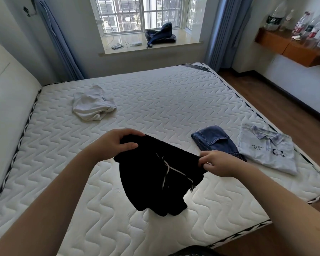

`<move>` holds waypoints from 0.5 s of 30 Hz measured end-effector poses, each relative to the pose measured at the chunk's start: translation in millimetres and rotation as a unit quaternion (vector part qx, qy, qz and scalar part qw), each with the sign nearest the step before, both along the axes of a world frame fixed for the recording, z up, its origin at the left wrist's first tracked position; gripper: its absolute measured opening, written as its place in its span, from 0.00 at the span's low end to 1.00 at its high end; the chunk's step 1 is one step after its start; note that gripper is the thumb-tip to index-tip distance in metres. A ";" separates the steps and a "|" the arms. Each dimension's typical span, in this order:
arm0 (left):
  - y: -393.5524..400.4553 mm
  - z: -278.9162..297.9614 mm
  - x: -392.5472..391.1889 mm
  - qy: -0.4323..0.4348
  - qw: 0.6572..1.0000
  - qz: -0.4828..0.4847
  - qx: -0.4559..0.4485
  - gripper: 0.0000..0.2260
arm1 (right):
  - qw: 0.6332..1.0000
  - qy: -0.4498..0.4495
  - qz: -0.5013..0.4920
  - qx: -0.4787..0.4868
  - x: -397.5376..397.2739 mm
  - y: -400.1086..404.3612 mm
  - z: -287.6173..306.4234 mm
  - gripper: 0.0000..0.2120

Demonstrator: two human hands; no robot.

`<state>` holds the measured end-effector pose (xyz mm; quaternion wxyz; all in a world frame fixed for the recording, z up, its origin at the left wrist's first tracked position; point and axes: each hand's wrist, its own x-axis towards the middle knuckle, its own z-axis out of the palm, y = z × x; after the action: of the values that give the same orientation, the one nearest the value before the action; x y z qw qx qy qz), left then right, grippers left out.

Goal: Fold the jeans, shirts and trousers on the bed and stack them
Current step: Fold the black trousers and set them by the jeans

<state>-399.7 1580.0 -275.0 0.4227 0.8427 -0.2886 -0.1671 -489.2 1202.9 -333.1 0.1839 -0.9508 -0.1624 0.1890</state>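
Observation:
Black trousers (151, 174) with a white drawstring hang above the white quilted mattress (155, 100), held up by the waistband. My left hand (116, 143) grips the waistband's left end, and my right hand (216, 163) pinches its right end. The legs droop and touch the mattress near the front edge. Folded blue jeans (214, 140) lie to the right, beside a folded pale grey polo shirt (266, 148) with a small print. A crumpled white shirt (92, 104) lies at the far left of the bed.
The white headboard (6, 93) runs along the left. A wooden floor (284, 100) lies to the right, with a wall shelf (292, 47) holding several bottles. A dark bag (161, 34) sits on the windowsill behind the bed.

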 end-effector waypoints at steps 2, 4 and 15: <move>1.4 1.4 3.8 -0.036 0.999 0.002 0.033 0.15 | 1.000 -0.024 0.008 -0.002 -3.1 -4.1 -2.6 0.14; 3.0 1.9 7.2 -0.073 0.994 0.001 0.079 0.16 | 0.996 -0.084 0.009 0.024 -6.0 -8.0 -4.0 0.17; 1.2 -18.5 21.1 -0.206 0.957 -0.016 0.202 0.09 | 0.933 -0.292 -0.165 0.128 8.7 -14.2 20.8 0.24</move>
<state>-378.6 1581.2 -293.5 0.1721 0.9220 -0.3430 -0.0510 -480.5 1188.7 -312.3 0.2770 -0.9460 -0.0722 -0.1523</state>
